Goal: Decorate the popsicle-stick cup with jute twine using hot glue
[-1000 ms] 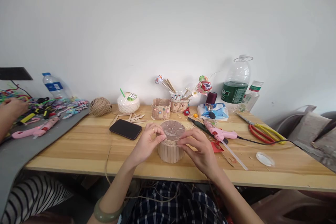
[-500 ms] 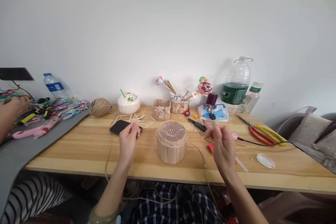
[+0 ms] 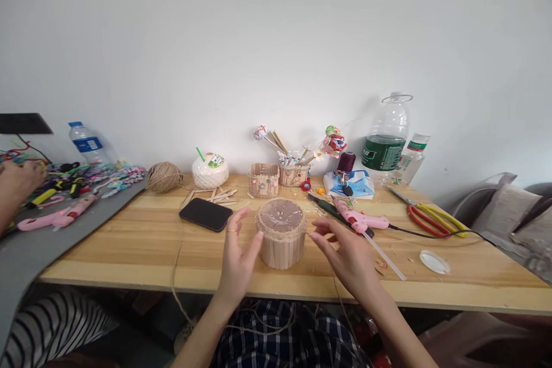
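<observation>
A round pot of ice-lolly sticks [image 3: 281, 240] stands near the table's front edge, with twine wound round its rim and a clear film across the top. My left hand [image 3: 238, 256] is open just left of the pot, fingers spread, nearly touching its side. On the pot's right, my right hand [image 3: 347, 256] hovers with spread fingers, a little apart from it. A strand of jute twine [image 3: 176, 264] hangs over the table edge towards my lap.
A black phone [image 3: 206, 214] lies left of the pot; a pink glue gun [image 3: 361, 219] and red-and-yellow scissors [image 3: 431, 218] lie to the right. A twine ball [image 3: 164, 177], stick boxes [image 3: 264, 179], tissue pack and bottles line the back. Another person's hand [image 3: 17, 179] works far left.
Both hands were pinching twine held out wide to either side half a second ago. They have let go and come back in beside the pot, fingers spread.
</observation>
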Tool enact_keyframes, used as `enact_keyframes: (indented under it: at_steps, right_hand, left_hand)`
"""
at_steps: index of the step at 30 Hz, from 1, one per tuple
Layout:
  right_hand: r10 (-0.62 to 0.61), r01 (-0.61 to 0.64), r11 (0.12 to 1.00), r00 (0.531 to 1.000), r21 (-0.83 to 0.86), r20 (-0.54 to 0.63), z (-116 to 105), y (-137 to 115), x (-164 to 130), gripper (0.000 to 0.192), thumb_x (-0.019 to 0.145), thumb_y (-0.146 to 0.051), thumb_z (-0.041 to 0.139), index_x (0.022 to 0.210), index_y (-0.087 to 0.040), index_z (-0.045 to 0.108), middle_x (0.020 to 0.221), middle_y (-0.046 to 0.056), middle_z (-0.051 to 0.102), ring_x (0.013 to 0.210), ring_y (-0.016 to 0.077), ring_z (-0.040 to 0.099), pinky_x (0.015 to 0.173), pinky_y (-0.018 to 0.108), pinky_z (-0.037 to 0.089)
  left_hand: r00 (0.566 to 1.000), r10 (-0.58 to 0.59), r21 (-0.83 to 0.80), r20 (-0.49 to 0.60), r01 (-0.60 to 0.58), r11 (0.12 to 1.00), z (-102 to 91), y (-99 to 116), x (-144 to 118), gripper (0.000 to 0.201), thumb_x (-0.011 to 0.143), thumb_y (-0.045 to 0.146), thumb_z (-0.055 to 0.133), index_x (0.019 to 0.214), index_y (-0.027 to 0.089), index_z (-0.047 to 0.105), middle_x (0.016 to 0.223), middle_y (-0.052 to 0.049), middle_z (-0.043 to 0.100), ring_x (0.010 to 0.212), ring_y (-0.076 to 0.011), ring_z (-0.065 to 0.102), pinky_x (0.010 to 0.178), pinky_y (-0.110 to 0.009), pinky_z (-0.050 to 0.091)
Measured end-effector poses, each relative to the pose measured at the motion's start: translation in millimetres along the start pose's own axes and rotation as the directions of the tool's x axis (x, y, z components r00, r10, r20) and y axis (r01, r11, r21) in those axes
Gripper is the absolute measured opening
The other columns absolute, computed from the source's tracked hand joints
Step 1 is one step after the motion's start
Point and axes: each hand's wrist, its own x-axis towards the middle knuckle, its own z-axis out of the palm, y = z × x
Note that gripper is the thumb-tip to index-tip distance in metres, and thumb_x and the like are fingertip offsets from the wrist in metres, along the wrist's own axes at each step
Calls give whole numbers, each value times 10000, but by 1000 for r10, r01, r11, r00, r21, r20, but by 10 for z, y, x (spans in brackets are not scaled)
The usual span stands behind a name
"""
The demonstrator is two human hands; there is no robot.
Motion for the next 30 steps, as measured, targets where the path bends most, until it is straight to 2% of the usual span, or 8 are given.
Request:
enact_keyframes:
  at_steps: [4, 7, 12, 15, 17, 18, 22, 30]
  right_hand:
    - [-78, 71, 994, 994, 78, 79, 74, -34, -1, 223, 884, -381, 526, 925, -199, 649, 920, 66, 733, 818, 214, 689, 695, 333, 549]
    - [-128, 110, 985, 983, 134, 130, 68, -94, -15, 212, 913, -315, 485, 950, -200, 659, 939, 60, 740, 825, 194, 696, 707, 309, 560]
    - [-189, 180, 980, 976, 85, 111, -175, -28, -9, 276, 940, -317, 431, 881, -195, 672, 891, 66, 739, 815, 197, 691, 726, 299, 548]
    - [-94, 93, 964, 996, -250, 8, -439, 293, 52, 282, 934, -331, 414, 979, -189, 653, 992, 86, 724, 865, 232, 684, 737, 337, 540]
    - [15, -37, 769, 999, -638, -40, -604, 571, 107, 308, 917, -264, 386, 1096, -186, 624, 1062, 98, 708, 857, 269, 682, 697, 384, 530]
    - [32, -51, 720, 999, -692, -41, -667, 705, 133, 336, 886, -194, 384, 1123, -144, 616, 1091, 145, 692, 909, 322, 665, 724, 442, 512]
    - [41, 23, 649, 997, -760, 65, -721, 1122, 202, 380, 819, -70, 364, 1096, -74, 625, 1135, 217, 659, 1015, 379, 614, 848, 529, 430]
    - [15, 174, 688, 967, -704, 254, -568, 1483, 243, 230, 796, -170, 484, 972, -148, 631, 967, 137, 698, 932, 281, 629, 837, 388, 434]
  left_hand:
    - [985, -127, -26, 121, 131, 991, 222, 1, -108, 885, 681, 394, 764, 1373, 250, 232, 1457, -136, 309, 1373, -304, 291, 1130, -504, 224]
    - [985, -134, -23, 105, 138, 990, 352, -6, -61, 1041, 589, 357, 831, 1392, 243, 178, 1458, -159, 277, 1369, -331, 296, 1119, -508, 250]
    - [994, -101, 46, 44, 99, 994, 388, -43, 55, 859, 614, 294, 817, 1313, 239, 322, 1381, -136, 379, 1336, -325, 343, 1099, -517, 275]
    - [994, -96, 34, 50, 94, 995, 359, -59, 74, 782, 621, 291, 811, 1266, 240, 370, 1350, -118, 407, 1319, -306, 365, 1103, -502, 269]
    - [994, -92, 17, 52, 92, 996, 352, -68, 77, 772, 624, 286, 806, 1257, 234, 367, 1340, -118, 408, 1310, -297, 374, 1104, -492, 268]
    - [994, -92, 6, 56, 92, 996, 353, -73, 78, 775, 627, 282, 803, 1260, 232, 358, 1337, -120, 408, 1306, -293, 380, 1102, -488, 272]
    - [992, -97, -34, 86, 100, 994, 364, -107, 95, 806, 626, 272, 801, 1278, 234, 328, 1334, -123, 409, 1290, -289, 404, 1092, -481, 290]
    - [989, -104, -48, 109, 110, 993, 332, -140, 142, 859, 569, 260, 835, 1281, 241, 355, 1339, -116, 412, 1289, -301, 405, 1092, -489, 285]
